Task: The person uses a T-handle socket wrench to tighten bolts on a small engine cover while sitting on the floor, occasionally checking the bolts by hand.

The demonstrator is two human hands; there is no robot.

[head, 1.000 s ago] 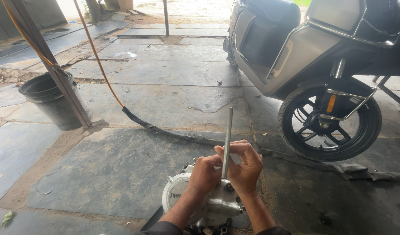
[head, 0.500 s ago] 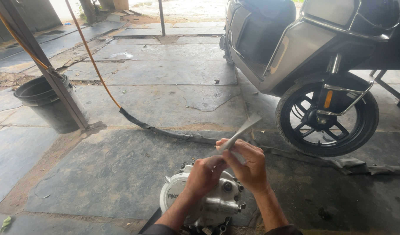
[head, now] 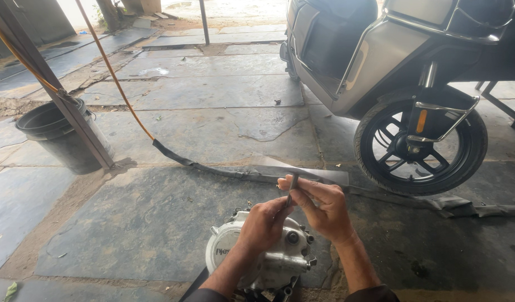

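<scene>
Head view: both hands pinch a thin metal rod (head: pixel 291 189), axis running 12 to 6. Left hand (head: pixel 264 223) clamps low, right hand (head: pixel 323 204) high; motor casing (head: pixel 268 254) directly below at 6.

The left hand (head: pixel 267 222) and right hand (head: pixel 324 207) meet over the pale engine casing (head: pixel 268 257), which blocks any way straight down. From there, bare stone floor (head: pixel 157 223) lies open at 9 and 10 o'clock. At 12 o'clock a flat dark strap (head: pixel 252 173) crosses the ground, low and close. At 2 o'clock the scooter's wheel (head: pixel 420 140) and body (head: pixel 347 61) close off that side. At 10 o'clock, well apart, stand a dark bucket (head: pixel 59 134) and a leaning metal post (head: pixel 56 89) with an orange hose (head: pixel 112 72)
</scene>
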